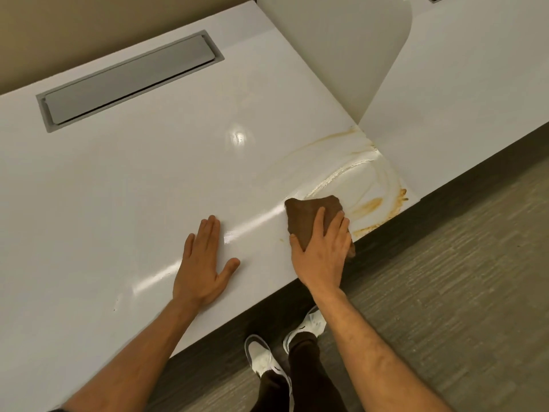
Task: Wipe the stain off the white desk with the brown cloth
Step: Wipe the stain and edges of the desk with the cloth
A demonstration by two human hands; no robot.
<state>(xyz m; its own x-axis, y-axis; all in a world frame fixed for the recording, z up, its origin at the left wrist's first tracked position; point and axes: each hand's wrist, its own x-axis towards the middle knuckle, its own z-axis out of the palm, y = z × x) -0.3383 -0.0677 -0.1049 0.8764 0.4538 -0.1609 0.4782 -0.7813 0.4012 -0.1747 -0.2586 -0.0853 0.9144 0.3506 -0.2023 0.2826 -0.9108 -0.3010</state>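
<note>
A white desk [124, 185] fills the left and middle of the head view. An orange-brown stain [371, 205] is smeared in curved streaks across its near right corner, up to the front edge. The brown cloth [309, 217] lies bunched on the desk just left of the thickest smear. My right hand [322, 251] presses down on the cloth, fingers spread over it, gripping it against the surface. Flat on the desk to the left rests my left hand [203, 263], palm down, fingers together, holding nothing.
A grey cable hatch [130, 81] is set into the desk at the back left. A white divider panel [347, 55] rises at the desk's right end, with a second white desk [463, 99] beyond it. Grey carpet [445, 292] and my shoes [261, 356] lie below the front edge.
</note>
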